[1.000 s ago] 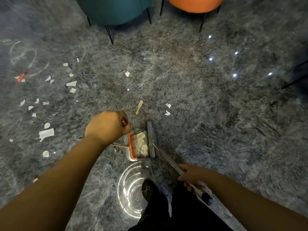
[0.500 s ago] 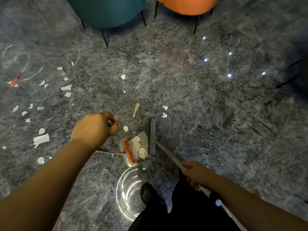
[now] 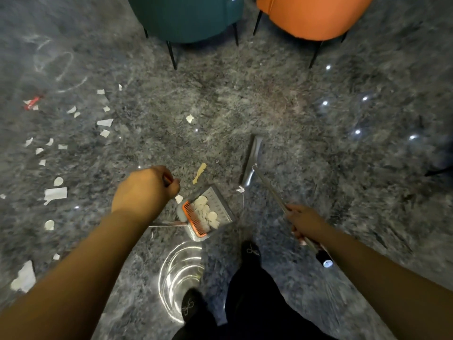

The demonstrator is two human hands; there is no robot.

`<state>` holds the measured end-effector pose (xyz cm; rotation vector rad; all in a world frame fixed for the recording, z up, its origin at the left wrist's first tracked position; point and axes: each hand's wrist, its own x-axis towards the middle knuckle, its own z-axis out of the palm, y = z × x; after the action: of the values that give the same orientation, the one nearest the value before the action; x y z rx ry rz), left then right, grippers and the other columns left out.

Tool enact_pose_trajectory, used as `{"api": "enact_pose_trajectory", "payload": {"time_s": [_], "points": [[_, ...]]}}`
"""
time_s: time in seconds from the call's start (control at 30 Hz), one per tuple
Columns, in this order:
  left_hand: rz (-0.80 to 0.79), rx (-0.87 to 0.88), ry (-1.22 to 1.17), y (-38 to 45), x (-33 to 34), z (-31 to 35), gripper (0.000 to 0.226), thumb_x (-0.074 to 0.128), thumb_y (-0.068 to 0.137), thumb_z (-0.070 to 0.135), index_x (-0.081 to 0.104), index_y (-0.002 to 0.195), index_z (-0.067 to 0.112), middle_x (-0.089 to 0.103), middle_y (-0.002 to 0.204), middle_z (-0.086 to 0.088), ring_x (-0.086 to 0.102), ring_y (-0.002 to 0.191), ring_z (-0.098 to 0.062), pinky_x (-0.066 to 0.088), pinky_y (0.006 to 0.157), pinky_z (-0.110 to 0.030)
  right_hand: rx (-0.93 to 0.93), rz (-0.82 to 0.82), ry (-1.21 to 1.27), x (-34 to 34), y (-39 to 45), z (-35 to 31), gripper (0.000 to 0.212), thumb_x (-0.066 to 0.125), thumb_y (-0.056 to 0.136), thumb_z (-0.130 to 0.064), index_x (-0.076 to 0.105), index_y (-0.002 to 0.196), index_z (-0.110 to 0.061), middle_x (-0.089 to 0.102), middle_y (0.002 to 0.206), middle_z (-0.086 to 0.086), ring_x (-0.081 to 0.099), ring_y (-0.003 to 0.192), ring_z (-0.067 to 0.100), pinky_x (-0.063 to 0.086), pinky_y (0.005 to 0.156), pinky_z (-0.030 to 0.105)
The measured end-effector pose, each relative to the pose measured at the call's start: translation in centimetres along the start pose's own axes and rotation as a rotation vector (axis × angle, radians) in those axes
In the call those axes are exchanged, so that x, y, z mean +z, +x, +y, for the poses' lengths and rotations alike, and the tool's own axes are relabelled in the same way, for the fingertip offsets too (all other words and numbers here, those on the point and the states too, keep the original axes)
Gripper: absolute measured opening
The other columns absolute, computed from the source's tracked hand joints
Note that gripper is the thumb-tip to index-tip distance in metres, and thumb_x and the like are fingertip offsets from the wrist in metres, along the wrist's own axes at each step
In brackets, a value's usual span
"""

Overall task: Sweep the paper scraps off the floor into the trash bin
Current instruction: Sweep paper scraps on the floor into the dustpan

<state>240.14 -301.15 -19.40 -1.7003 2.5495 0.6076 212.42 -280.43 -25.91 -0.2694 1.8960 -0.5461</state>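
My left hand [image 3: 144, 190] is closed around the top of the dustpan's upright handle. The grey dustpan [image 3: 220, 209] with an orange comb edge sits on the floor and holds several white paper scraps [image 3: 207, 212]. My right hand [image 3: 304, 223] grips the metal broom handle [image 3: 269, 190]; the broom head [image 3: 251, 160] rests on the floor up and to the right of the pan, apart from it. A tan scrap [image 3: 199, 173] and a white scrap [image 3: 240, 190] lie near the pan. Many white scraps [image 3: 55, 193] are scattered on the left. No trash bin is visible.
A teal chair [image 3: 186, 18] and an orange chair [image 3: 311, 15] stand at the top on thin black legs. A red item [image 3: 33, 103] lies far left. A bright light reflection [image 3: 181, 276] shines on the glossy grey floor by my dark shoes [image 3: 251, 251].
The broom head has swung away from the dustpan, up and to the right. The dustpan has shifted slightly and the view has tilted, bringing the chairs closer.
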Motion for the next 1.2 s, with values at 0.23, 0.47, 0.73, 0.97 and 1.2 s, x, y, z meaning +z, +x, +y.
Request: {"api": "enact_pose_trajectory", "payload": {"time_s": [0.23,0.47,0.73,0.97,1.2], "points": [[0.03,-0.024,0.104,4.3,1.2,4.2,0.022,0.062,0.084,0.051,0.058,0.077,0.031,0.054,0.065,0.004,0.062,0.069,-0.028,0.035,0.053,-0.026,0.009,0.038,-0.224,-4.7,9.3,-3.7,0.035,0.038,0.102,-0.011,0.047,0.134,-0.001,0.052,0.069,0.013,0.045,0.054,0.02,0.038,0.05,0.031],[0.053,-0.061,0.168,5.2,1.0,4.3,0.024,0.063,0.083,0.054,0.063,0.082,0.03,0.059,0.066,0.003,0.062,0.066,-0.028,0.033,0.051,-0.025,0.096,-0.087,-0.522,-5.4,11.9,-5.2,0.027,0.046,0.097,-0.003,0.051,0.123,0.002,0.049,0.082,0.013,0.044,0.062,0.022,0.039,0.057,0.029],[0.075,-0.078,0.138,5.0,0.8,4.4,0.022,0.064,0.083,0.051,0.067,0.086,0.029,0.067,0.074,0.001,0.064,0.071,-0.027,0.034,0.053,-0.026,0.032,-0.34,-0.618,-2.6,9.0,-3.3,0.021,0.038,0.101,-0.013,0.054,0.115,-0.013,0.047,0.075,0.004,0.044,0.059,0.015,0.041,0.051,0.027],[0.079,-0.054,0.101,2.1,0.7,3.5,0.02,0.064,0.085,0.047,0.068,0.089,0.028,0.058,0.064,0.005,0.064,0.068,-0.025,0.035,0.051,-0.025,0.07,-0.384,-0.43,-0.2,4.1,-2.9,0.031,0.041,0.101,-0.014,0.056,0.128,-0.018,0.051,0.071,0.008,0.045,0.049,0.014,0.041,0.047,0.024],[0.089,-0.196,-0.008,-2.2,-1.3,-1.1,0.017,0.067,0.084,0.044,0.068,0.089,0.028,0.068,0.076,0.001,0.066,0.078,-0.027,0.046,0.059,-0.028,0.023,-0.358,-0.347,1.5,0.1,-4.2,0.033,0.038,0.103,-0.014,0.053,0.131,-0.023,0.047,0.064,0.007,0.039,0.041,0.013,0.034,0.039,0.019]]}}
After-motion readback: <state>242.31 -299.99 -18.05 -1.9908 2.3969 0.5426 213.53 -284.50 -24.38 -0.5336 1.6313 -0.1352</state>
